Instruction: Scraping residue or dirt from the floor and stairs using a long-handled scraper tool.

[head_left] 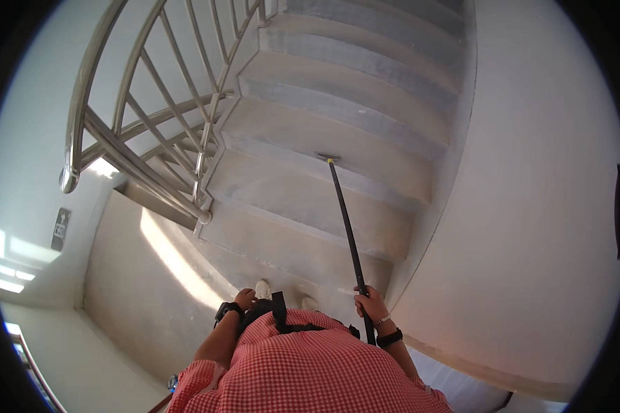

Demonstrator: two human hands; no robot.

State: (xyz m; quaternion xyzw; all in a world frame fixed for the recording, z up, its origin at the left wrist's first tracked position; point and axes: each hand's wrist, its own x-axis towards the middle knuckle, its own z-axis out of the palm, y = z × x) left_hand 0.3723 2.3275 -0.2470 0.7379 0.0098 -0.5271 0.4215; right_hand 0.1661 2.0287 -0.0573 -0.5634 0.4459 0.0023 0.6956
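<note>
My right hand (pixel 372 304) is wrapped round the long black pole (pixel 348 227) of a floor-cleaning tool, near its upper end. The pole slants up and away to a narrow dark head (pixel 328 156), joined by a small yellow piece. That head rests low on the stairs; whether it is a broom or a mop I cannot make out. At my waist, my left hand (pixel 245 298) is loosely curled, apart from the pole, and nothing shows in it. Black bands circle both wrists.
Grey concrete stairs (pixel 310 127) climb ahead of me. A metal railing (pixel 151 131) lines their left side, and a white wall (pixel 530 172) stands at the right. Sunlight falls across the landing (pixel 138 275) at left. One pale shoe (pixel 262 289) shows near the bottom step.
</note>
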